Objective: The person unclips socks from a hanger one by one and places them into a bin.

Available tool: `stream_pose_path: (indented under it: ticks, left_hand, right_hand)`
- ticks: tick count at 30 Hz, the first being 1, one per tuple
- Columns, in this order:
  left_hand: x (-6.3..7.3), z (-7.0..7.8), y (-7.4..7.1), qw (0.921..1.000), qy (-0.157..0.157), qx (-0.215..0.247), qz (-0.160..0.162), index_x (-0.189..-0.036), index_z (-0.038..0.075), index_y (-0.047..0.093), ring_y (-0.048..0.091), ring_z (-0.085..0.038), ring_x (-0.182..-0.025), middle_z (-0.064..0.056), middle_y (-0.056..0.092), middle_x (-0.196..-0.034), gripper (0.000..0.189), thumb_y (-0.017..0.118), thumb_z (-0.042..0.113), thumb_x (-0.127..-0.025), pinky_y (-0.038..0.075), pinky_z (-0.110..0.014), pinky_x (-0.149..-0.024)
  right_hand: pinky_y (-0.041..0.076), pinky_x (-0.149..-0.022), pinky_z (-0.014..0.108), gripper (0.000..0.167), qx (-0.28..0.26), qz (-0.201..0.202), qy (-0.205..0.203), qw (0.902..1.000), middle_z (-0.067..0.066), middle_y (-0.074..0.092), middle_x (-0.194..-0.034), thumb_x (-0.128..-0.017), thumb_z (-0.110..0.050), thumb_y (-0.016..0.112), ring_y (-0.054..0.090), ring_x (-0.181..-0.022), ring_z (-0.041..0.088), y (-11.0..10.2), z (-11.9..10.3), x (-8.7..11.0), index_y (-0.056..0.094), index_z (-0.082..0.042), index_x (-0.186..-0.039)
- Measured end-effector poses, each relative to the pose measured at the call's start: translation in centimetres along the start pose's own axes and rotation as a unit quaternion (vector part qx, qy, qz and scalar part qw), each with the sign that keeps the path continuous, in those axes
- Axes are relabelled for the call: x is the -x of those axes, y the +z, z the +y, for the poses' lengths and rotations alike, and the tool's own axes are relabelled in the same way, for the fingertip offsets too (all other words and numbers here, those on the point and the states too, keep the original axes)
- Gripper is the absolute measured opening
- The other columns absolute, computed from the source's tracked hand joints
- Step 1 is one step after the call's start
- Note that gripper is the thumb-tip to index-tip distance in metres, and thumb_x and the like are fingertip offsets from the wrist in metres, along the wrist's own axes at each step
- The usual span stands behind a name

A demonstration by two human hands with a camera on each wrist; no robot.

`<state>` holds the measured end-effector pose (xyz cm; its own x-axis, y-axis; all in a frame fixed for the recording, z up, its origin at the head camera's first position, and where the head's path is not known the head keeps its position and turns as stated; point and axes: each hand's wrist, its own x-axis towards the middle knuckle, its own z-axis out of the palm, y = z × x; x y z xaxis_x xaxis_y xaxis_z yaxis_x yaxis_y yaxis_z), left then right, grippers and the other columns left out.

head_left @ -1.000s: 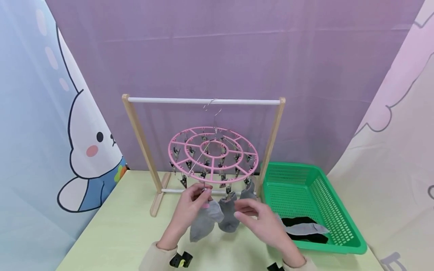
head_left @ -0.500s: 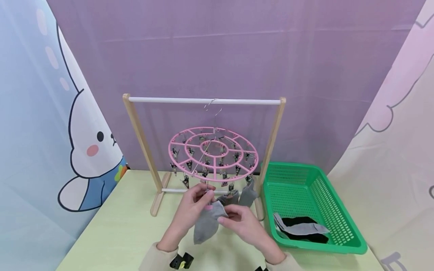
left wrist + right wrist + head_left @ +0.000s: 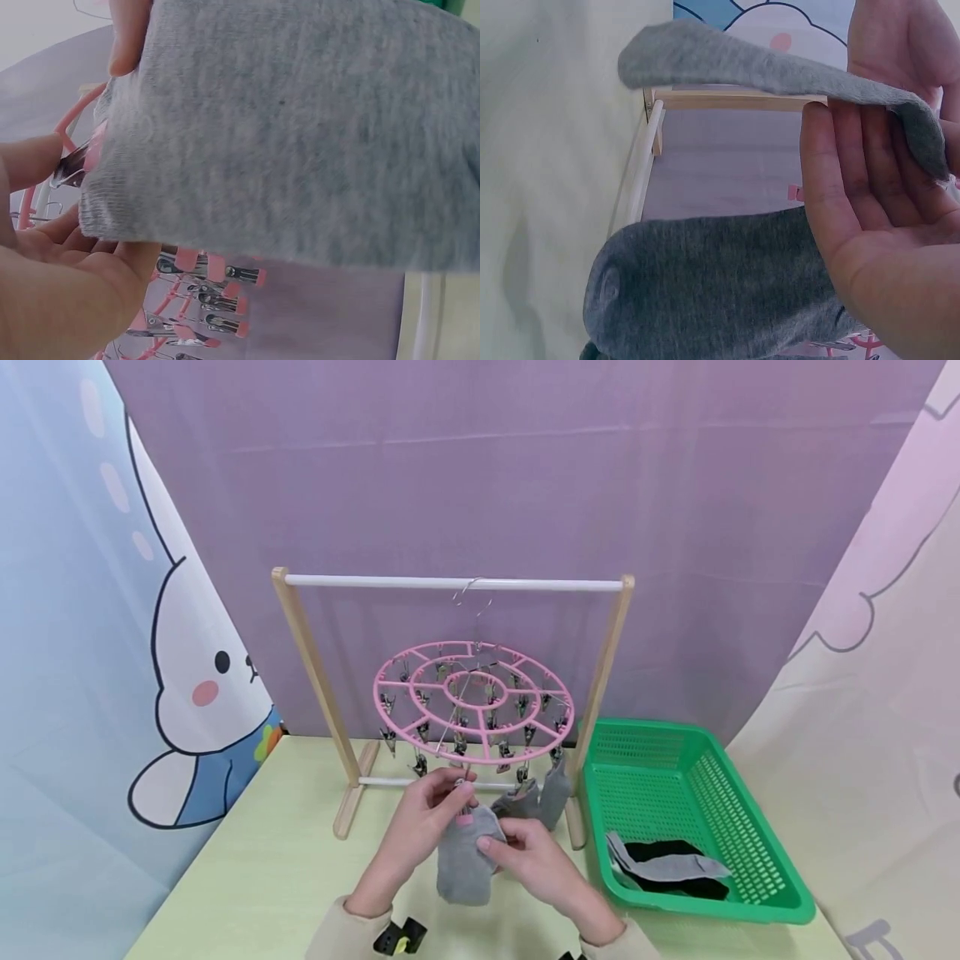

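A light grey sock [image 3: 463, 872] hangs beneath the front of a round pink clip hanger [image 3: 487, 761]. My left hand [image 3: 427, 814] pinches a metal clip with pink tips [image 3: 73, 166] at the sock's cuff; in the left wrist view the pink tip lies against the ribbed edge. My right hand [image 3: 536, 860] holds the cuff's right side between thumb and fingers. Seen from the right wrist, the sock stretches sideways past the fingers, above a darker grey sock [image 3: 705, 285]. Two darker socks hang from clips just behind my right hand, one of them at the right edge [image 3: 555, 793].
The hanger hooks over the white rail [image 3: 375, 582] of a wooden stand [image 3: 311, 668], with several clips dangling from it. On the right, a green basket [image 3: 720, 908] holds black and light grey socks [image 3: 675, 867]. A purple curtain [image 3: 525, 485] hangs behind.
My right hand has come left from beside the hanging socks and taken the cuff of the light grey sock. That sock has turned and moved slightly right; my left hand keeps its grip.
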<state>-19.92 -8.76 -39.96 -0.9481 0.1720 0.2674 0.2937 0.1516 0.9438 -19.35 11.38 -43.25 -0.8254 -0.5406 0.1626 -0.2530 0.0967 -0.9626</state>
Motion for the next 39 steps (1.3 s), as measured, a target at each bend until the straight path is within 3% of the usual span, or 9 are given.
stream_pose_path:
  ticks: [4, 7, 11, 14, 18, 25, 32, 39]
  left_hand:
    - [0.0, 0.0, -0.2, 1.0000, -0.005, -0.008, 0.002, -0.123, 0.000, 0.067, 0.069, -0.020, -0.092, -0.010, 0.072, -0.099, 0.031, 0.065, 0.023, -0.102, 0.057, -0.026, -0.079]
    - [0.0, 0.1, -0.2, 1.0000, 0.000, -0.008, 0.001, -0.120, -0.001, 0.068, 0.070, -0.019, -0.090, -0.011, 0.073, -0.097, 0.030, 0.066, 0.022, -0.101, 0.057, -0.026, -0.077]
    - [-0.1, 0.1, -0.3, 0.9999, 0.003, -0.014, -0.002, -0.116, 0.000, 0.070, 0.070, -0.019, -0.088, -0.011, 0.073, -0.096, 0.025, 0.067, 0.019, -0.100, 0.057, -0.026, -0.074]
    - [0.0, 0.1, -0.5, 0.9996, -0.013, -0.023, 0.004, -0.114, 0.004, 0.072, 0.070, -0.018, -0.089, -0.008, 0.074, -0.097, 0.022, 0.070, 0.018, -0.098, 0.056, -0.026, -0.075]
    - [0.0, 0.3, -0.7, 0.9991, -0.034, -0.022, 0.013, -0.114, 0.006, 0.074, 0.069, -0.017, -0.091, -0.006, 0.073, -0.102, 0.024, 0.073, 0.021, -0.095, 0.055, -0.027, -0.077]
    - [0.0, 0.4, -0.9, 0.9984, -0.055, -0.003, 0.016, -0.108, 0.004, 0.075, 0.067, -0.019, -0.086, -0.007, 0.073, -0.094, 0.020, 0.074, 0.018, -0.094, 0.054, -0.028, -0.075]
    - [0.1, 0.5, -0.7, 0.9987, -0.040, 0.010, 0.028, -0.100, 0.001, 0.075, 0.062, -0.015, -0.077, -0.007, 0.072, -0.088, 0.013, 0.074, 0.012, -0.093, 0.049, -0.025, -0.067]
    - [0.1, 0.5, -1.2, 0.9983, -0.036, 0.021, 0.041, -0.102, 0.000, 0.075, 0.066, -0.018, -0.081, -0.009, 0.072, -0.090, 0.014, 0.074, 0.010, -0.093, 0.054, -0.028, -0.075]
  right_hand:
    - [0.052, -0.071, 0.025, 0.025, 0.001, 0.002, 0.013, 0.9999, 0.008, 0.069, -0.092, -0.103, -0.017, 0.061, 0.061, -0.077, 0.008, 0.0, -0.3, 0.1, 0.070, 0.004, -0.113]
    - [0.048, -0.067, 0.024, 0.025, 0.008, 0.006, 0.023, 0.9997, 0.003, 0.064, -0.087, -0.103, -0.018, 0.062, 0.056, -0.073, 0.007, 0.1, -0.4, 0.0, 0.069, 0.003, -0.113]
    - [0.042, -0.061, 0.022, 0.023, 0.016, 0.013, 0.030, 0.9993, -0.002, 0.054, -0.075, -0.102, -0.020, 0.064, 0.047, -0.065, 0.006, 0.3, -0.6, -0.1, 0.069, 0.002, -0.103]
    - [0.045, -0.061, 0.022, 0.023, 0.025, 0.022, 0.028, 0.9991, -0.003, 0.055, -0.072, -0.101, -0.019, 0.065, 0.050, -0.064, 0.006, 0.4, -0.7, -0.2, 0.068, 0.002, -0.096]
    - [0.050, -0.062, 0.023, 0.021, 0.036, 0.031, 0.024, 0.9986, -0.001, 0.062, -0.075, -0.101, -0.018, 0.065, 0.056, -0.066, 0.007, 0.4, -0.8, -0.1, 0.070, 0.001, -0.097]
    - [0.049, -0.060, 0.025, 0.020, 0.046, 0.033, 0.034, 0.9978, 0.000, 0.057, -0.071, -0.101, -0.018, 0.065, 0.053, -0.063, 0.008, 0.2, -0.9, -0.1, 0.069, 0.000, -0.093]
    - [0.043, -0.058, 0.021, 0.019, 0.061, 0.033, 0.018, 0.9974, -0.003, 0.052, -0.069, -0.100, -0.016, 0.067, 0.048, -0.060, 0.005, 0.4, -1.1, -0.1, 0.067, -0.001, -0.088]
    - [0.037, -0.055, 0.020, 0.018, 0.095, 0.013, 0.012, 0.9954, -0.007, 0.048, -0.067, -0.100, -0.019, 0.067, 0.042, -0.058, 0.003, -0.1, -1.2, 0.8, 0.068, -0.005, -0.088]
